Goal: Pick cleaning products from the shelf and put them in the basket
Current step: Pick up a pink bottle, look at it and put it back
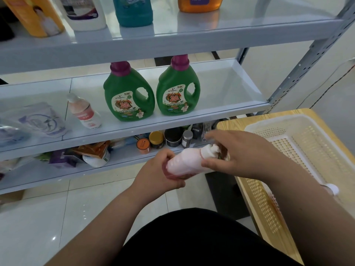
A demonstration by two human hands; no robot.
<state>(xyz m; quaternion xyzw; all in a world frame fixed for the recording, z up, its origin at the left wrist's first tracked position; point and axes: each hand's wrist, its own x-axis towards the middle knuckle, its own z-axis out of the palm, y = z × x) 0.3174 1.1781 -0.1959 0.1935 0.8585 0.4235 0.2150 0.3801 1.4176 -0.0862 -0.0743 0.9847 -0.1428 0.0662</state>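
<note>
Where the two hands meet: a pink bottle (184, 163) with a white pump top is held nearly on its side in the air, just left of the basket (265, 121), pump end nearest it, not inside it.
Left hand (159, 173): wrapped round the bottle's base, the end farthest from the basket; fingers cover most of the base.
Right hand (245, 156): thumb under the bottle's shoulder, fingers curled over the pump; the fingertips are blurred.
Hard to make out: the held bottle's label cannot be read. A white cap (332, 189) shows inside the basket past the right forearm; the rest of that item is hidden.
Cut off: four tall bottles (134, 12) on the top board, far up and left of the basket, lose their tops at the picture's edge.
Basket: white perforated plastic on a wooden table (230, 123); its far end shows bare mesh.
Shelf (172, 116): left of the basket. The middle board carries two green jugs (128, 96) with purple caps, a second pink bottle (84, 112) and a pale pouch (38, 120).
Lowest board: small jars (169, 139) just left of the basket; jumbled packets further left, unclear.
</note>
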